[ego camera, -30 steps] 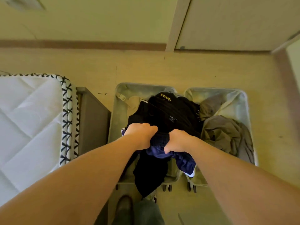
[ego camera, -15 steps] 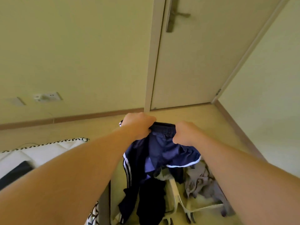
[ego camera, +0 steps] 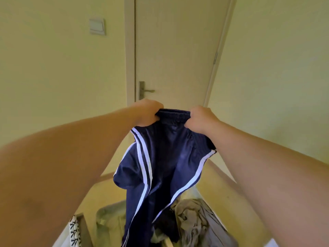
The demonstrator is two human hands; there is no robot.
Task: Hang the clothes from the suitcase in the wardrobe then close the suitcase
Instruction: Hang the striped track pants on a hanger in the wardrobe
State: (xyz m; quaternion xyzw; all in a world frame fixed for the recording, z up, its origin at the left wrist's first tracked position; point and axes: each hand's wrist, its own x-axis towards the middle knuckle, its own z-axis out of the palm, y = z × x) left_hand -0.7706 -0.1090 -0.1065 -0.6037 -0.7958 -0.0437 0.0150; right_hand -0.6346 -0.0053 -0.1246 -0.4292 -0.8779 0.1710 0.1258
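Presently, head view only. Both arms are stretched forward and raised. The left hand point(ego camera: 147, 112) is closed in a fist on the left end of the elastic waistband of a pair of navy track trousers point(ego camera: 163, 166). The right hand point(ego camera: 199, 119) is closed the same way on the right end. The waistband is pulled fairly taut between the two hands, which are near each other but not touching.

The trousers hang free from the waistband. They have white stripes down both sides, and the legs run down past the lower edge of the view, in front of the suitcase point(ego camera: 106, 216).

The suitcase lies open on the floor point(ego camera: 114, 191) directly below the hands. Its pale lining shows on the left. A crumpled grey garment point(ego camera: 194, 220) lies in its right part, and a black garment point(ego camera: 167, 227) lies beside that, partly hidden by the hanging trousers.

Behind the hands stands a shut door point(ego camera: 178, 50) with a lever handle point(ego camera: 145, 90). A wall switch point(ego camera: 97, 26) is mounted left of the frame. A strip of black-and-white patterned edging point(ego camera: 73, 232) shows at lower left. What it belongs to cannot be told.
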